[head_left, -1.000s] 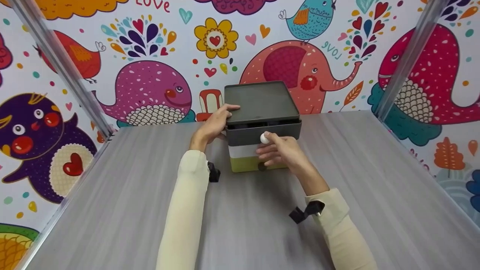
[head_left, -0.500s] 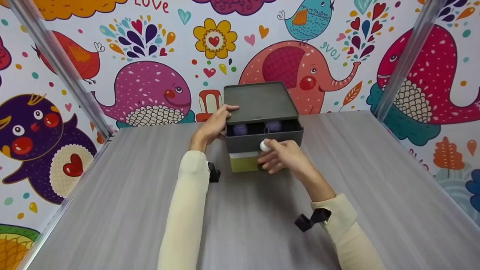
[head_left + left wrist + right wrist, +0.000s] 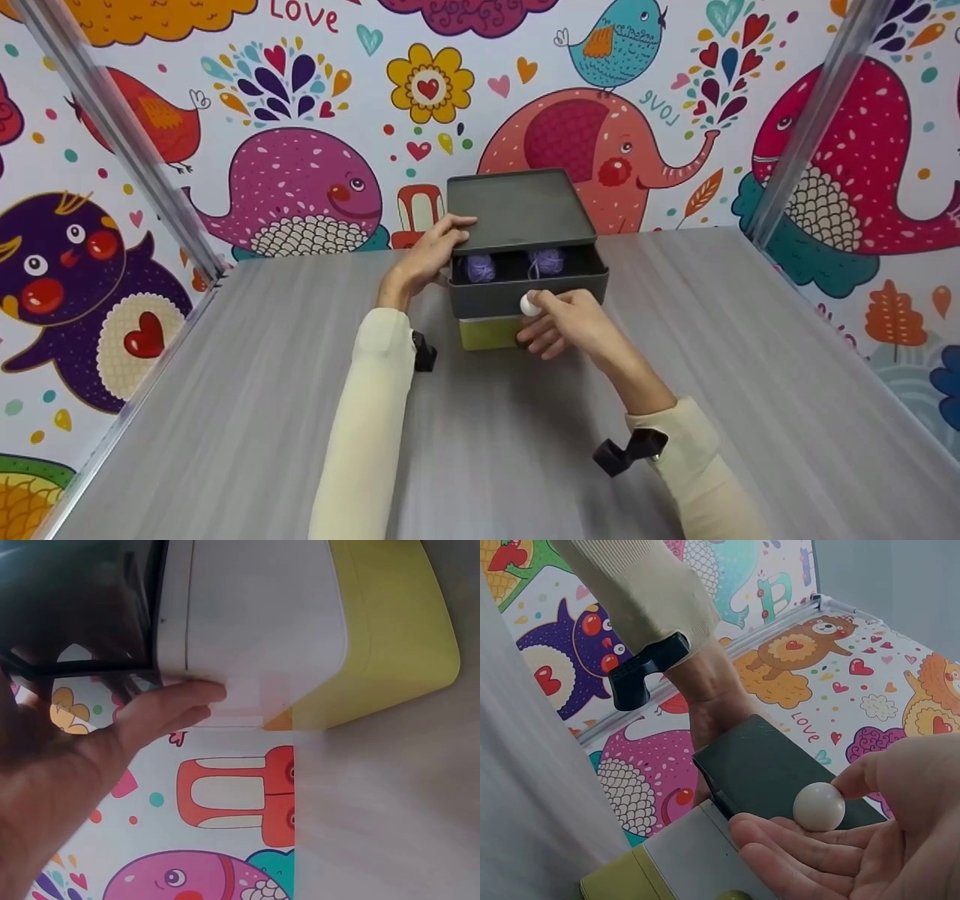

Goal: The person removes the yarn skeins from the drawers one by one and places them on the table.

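Note:
A small drawer cabinet (image 3: 517, 210) with a dark grey top stands at the back of the table. Its dark upper drawer (image 3: 487, 304) is pulled partway out, showing two purple yarn balls (image 3: 480, 268) inside. With thumb and fingertips, my right hand (image 3: 577, 322) pinches the white round knob (image 3: 819, 806) on that drawer's front. My left hand (image 3: 424, 259) rests against the cabinet's upper left edge, some fingers on the top. In the left wrist view, straight fingers (image 3: 180, 701) press the white side wall (image 3: 255, 607).
Below the drawer is a yellow-green section (image 3: 487, 334), its knob mostly hidden by the right hand. The grey table (image 3: 300, 390) extends to both sides and in front. A patterned wall (image 3: 315, 97) stands close behind, with metal posts (image 3: 802, 142) at the corners.
The upper drawer has slid farther out toward me, with my right hand on its knob. Both yarn balls have come into view. The left hand stays at the cabinet's edge.

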A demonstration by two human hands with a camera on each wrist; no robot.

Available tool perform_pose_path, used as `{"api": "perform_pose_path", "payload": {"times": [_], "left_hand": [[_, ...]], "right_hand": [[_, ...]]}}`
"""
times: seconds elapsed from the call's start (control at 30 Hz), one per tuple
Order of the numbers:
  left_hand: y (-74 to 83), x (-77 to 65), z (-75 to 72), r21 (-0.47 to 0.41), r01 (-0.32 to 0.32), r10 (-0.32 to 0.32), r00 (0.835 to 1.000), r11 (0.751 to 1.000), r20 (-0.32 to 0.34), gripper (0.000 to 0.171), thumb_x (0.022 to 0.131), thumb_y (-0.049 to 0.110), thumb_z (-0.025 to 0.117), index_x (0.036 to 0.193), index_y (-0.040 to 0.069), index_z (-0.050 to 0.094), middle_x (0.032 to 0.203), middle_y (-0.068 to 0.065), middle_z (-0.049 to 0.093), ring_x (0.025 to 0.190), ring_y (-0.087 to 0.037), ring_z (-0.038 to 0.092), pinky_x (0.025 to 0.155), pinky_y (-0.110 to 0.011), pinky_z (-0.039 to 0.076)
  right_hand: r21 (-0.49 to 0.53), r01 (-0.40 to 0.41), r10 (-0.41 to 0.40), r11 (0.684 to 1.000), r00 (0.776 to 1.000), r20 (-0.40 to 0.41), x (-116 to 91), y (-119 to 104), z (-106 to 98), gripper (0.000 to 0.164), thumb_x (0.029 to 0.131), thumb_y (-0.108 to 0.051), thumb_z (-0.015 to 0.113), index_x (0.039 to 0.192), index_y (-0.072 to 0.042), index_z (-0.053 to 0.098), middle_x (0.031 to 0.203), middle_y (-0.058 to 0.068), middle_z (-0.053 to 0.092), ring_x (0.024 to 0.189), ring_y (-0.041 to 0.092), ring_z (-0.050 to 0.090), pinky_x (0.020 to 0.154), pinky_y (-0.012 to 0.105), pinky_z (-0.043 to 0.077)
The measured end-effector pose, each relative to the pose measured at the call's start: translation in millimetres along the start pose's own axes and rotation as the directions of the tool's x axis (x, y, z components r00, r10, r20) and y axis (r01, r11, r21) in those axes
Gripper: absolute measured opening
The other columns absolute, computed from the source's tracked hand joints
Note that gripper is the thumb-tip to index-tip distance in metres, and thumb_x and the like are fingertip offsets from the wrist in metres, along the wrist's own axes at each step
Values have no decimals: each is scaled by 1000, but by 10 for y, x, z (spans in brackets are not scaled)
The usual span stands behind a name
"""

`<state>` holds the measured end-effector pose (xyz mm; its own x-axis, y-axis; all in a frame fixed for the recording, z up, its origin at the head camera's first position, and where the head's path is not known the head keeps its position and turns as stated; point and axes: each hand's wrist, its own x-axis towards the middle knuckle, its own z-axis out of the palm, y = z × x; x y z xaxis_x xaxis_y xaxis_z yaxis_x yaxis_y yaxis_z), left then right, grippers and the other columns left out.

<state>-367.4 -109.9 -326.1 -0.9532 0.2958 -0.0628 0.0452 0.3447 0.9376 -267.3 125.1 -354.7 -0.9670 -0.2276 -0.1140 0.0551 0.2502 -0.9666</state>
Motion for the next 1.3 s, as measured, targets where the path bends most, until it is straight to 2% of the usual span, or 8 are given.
{"api": "perform_pose_path", "payload": {"times": [0.33, 0.57, 0.73, 0.97, 1.13, 1.3], "left_hand": [[30, -2, 24, -11, -20, 20, 1000, 1000, 16, 41, 106, 29, 37, 147, 28, 46, 158, -10, 30, 122, -35, 51, 85, -49, 56], [30, -18, 9, -17, -25, 26, 999, 1000, 44, 41, 107, 31, 38, 148, 28, 44, 161, -9, 25, 131, -36, 46, 95, -59, 53], [31, -14, -10, -30, -32, 34, 999, 999, 40, 41, 107, 32, 37, 147, 28, 44, 160, -11, 26, 131, -37, 46, 96, -63, 51], [15, -22, -18, -4, -26, 26, 999, 1000, 33, 41, 107, 34, 37, 148, 28, 43, 162, -9, 24, 137, -38, 41, 100, -64, 49], [3, -27, -23, -17, -27, 27, 999, 999, 35, 41, 107, 34, 37, 148, 28, 42, 159, -11, 27, 131, -38, 47, 98, -62, 50], [-19, -24, -24, -12, -25, 25, 999, 1000, 30, 42, 107, 34, 36, 148, 27, 42, 158, -12, 29, 122, -34, 50, 92, -56, 54]], "right_hand": [[-102, -20, 20, 995, 1000, -2, -138, -91, -38, 41, 101, -33, 52, 104, 2, 71, 84, 13, 77, 62, 15, 72, 56, 28, 59], [-160, -18, 21, 987, 1000, 17, -205, -123, -48, 44, 101, -33, 51, 96, 5, 73, 82, 14, 77, 58, 13, 70, 52, 24, 57], [-198, -20, 29, 980, 999, 41, -242, -160, -50, 45, 101, -34, 51, 94, 3, 74, 82, 14, 77, 60, 14, 71, 53, 24, 57], [-270, -7, 34, 963, 995, 94, -311, -190, -67, 44, 101, -35, 54, 92, 2, 75, 83, 14, 78, 64, 17, 73, 61, 30, 60], [-288, 18, 27, 957, 989, 149, -358, -208, -78, 39, 101, -30, 55, 95, 3, 74, 84, 16, 77, 62, 19, 73, 66, 37, 62], [-305, 48, 12, 951, 981, 193, -406, -225, -89, 39, 103, -29, 54, 97, 4, 74, 85, 17, 77, 61, 19, 73, 65, 34, 62]]}}
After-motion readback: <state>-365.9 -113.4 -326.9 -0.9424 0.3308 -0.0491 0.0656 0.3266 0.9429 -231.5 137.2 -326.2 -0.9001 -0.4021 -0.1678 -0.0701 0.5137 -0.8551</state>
